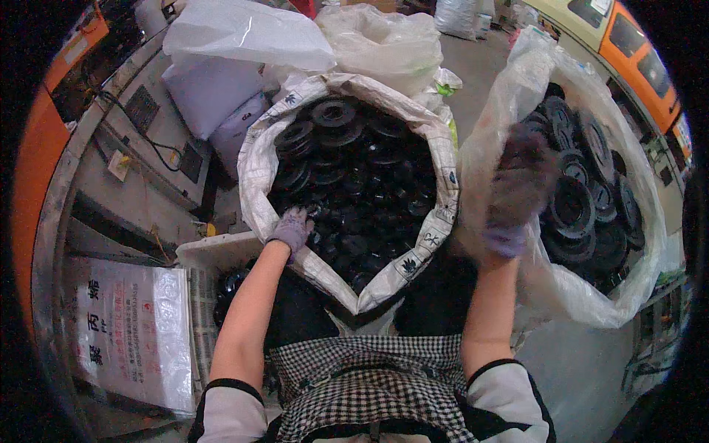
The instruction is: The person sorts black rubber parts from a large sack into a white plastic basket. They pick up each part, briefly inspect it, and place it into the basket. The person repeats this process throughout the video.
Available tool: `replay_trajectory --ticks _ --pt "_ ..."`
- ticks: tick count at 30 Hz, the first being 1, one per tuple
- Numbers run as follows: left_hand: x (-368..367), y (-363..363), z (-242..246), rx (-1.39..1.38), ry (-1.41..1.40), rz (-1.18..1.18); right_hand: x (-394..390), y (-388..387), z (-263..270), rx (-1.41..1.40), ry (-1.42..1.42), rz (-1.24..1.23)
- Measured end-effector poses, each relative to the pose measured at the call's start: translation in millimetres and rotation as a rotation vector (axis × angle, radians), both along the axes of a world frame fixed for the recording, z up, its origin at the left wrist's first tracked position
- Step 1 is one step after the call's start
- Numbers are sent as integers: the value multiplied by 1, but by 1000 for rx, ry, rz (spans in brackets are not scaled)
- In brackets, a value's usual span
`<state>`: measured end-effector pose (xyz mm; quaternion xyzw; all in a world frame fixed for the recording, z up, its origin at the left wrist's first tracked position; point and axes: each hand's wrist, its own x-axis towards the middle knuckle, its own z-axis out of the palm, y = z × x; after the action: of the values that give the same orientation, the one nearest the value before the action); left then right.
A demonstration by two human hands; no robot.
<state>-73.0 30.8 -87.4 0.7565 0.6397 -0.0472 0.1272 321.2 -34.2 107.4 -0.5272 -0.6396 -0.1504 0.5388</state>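
Observation:
In front of me stands a white woven sack [256,171] with a rolled-down rim, holding black round plastic parts [354,205]. Larger black discs [334,112] lie at its far side, smaller pieces nearer me. My left hand [293,230], in a light purple glove, lies over the sack's near-left rim with its fingertips among the small pieces; whether it grips one is unclear. My right hand [512,205] is motion-blurred at the left side of a clear plastic bag [645,221] filled with black ringed discs [573,207]. Blur hides whether it holds anything.
A plastic crate [221,249] stands at the left, near a flattened printed bag [135,338]. Translucent bags [382,47] and white filled sacks [210,94] sit behind the woven sack. Orange machinery [637,47] lines the far right, with an orange panel [39,183] at the left.

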Motion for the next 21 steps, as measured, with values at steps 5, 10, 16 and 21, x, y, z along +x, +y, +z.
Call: replay_trajectory --ticks 5,10,16,21 --pt "16 29 -35 -467 436 124 -175 9 -182 -848 -218 625" --pt "29 6 -48 -409 5 207 -203 0 -253 -985 -801 629" --pt "83 -36 -69 -263 -497 565 -129 20 -285 -729 -500 680" --pt "139 -51 -54 -290 -635 441 -50 77 -306 -867 -742 55"
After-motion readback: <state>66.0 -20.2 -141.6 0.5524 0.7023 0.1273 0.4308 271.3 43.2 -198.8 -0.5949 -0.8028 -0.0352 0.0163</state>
